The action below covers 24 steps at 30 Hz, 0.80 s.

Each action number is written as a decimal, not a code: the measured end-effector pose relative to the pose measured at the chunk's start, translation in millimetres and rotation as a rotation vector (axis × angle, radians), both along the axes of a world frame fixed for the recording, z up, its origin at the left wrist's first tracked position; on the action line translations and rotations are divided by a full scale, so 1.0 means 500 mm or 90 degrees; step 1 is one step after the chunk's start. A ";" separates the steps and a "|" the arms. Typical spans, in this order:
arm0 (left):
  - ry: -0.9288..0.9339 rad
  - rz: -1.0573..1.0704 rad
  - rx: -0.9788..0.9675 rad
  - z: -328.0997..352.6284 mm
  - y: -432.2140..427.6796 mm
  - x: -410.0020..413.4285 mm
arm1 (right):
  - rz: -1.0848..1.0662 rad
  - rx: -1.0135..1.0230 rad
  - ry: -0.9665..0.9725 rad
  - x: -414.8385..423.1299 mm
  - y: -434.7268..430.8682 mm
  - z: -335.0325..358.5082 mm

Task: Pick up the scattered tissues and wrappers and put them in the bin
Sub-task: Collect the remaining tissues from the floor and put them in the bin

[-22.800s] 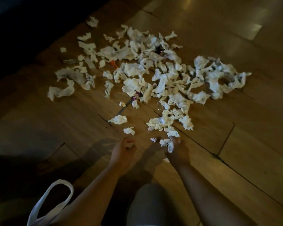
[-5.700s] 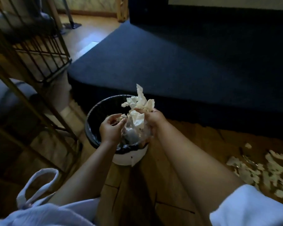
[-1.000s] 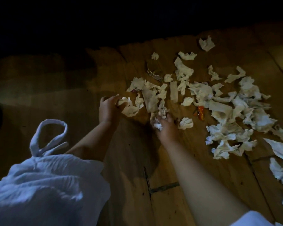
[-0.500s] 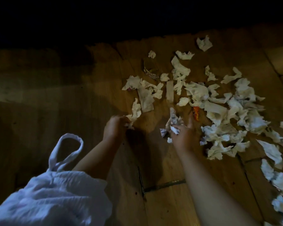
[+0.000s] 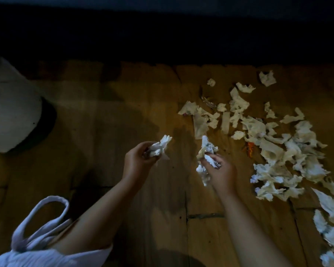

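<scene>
Head view: my left hand (image 5: pixel 137 160) is curled round a crumpled tissue wad (image 5: pixel 160 146), and my right hand (image 5: pixel 222 174) grips a second wad (image 5: pixel 206 151); both seem clear of the wooden floor (image 5: pixel 104 122). The loose tissues (image 5: pixel 278 151) and an orange wrapper (image 5: pixel 250 149) lie to the right, nearest my right hand. What I take for the bin (image 5: pixel 12 116) sits far left, nearer my left hand for the drop.
</scene>
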State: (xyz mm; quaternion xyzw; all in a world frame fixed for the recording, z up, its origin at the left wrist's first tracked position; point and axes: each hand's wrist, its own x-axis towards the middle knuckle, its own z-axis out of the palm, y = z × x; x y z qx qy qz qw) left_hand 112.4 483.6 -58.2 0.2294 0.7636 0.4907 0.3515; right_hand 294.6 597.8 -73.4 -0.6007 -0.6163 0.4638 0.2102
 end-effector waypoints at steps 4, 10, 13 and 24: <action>0.006 0.070 0.033 0.091 -0.092 -0.064 | 0.053 -0.063 0.084 -0.095 -0.059 0.111; 0.023 0.168 0.086 0.235 -0.235 -0.177 | 0.198 -0.068 0.215 -0.317 -0.173 0.271; 0.022 0.197 0.143 0.315 -0.310 -0.238 | 0.265 -0.096 0.287 -0.423 -0.237 0.346; 0.173 0.347 0.048 0.452 -0.431 -0.586 | 0.401 -0.108 0.289 -0.826 -0.384 0.496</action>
